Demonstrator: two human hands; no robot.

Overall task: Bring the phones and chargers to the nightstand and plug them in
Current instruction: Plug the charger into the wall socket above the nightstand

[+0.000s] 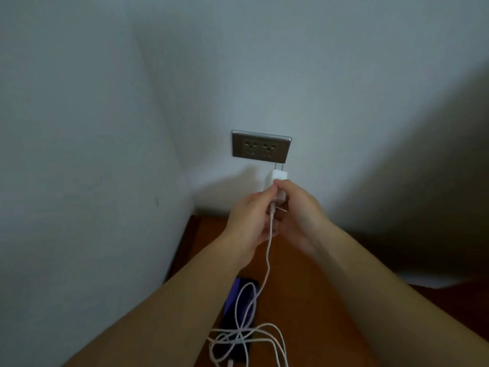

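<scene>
Two white charger plugs are stacked between my hands, just below a grey double wall socket point(261, 148). The upper charger plug point(276, 178) points its two prongs up at the socket without touching it. The lower charger plug point(279, 201) sits under it, prongs sticking out to the right. My left hand point(247, 221) and my right hand point(297, 207) both pinch the plugs from either side. A white cable point(268, 255) runs from the plugs down to a tangle point(246, 337) lying over a dark phone point(239, 303) on the wooden nightstand point(304, 300).
White walls meet in a corner to the left of the socket. The nightstand stands against that corner. A dark shadowed shape point(423, 207) fills the right side, with a pale surface point(436, 280) beneath it.
</scene>
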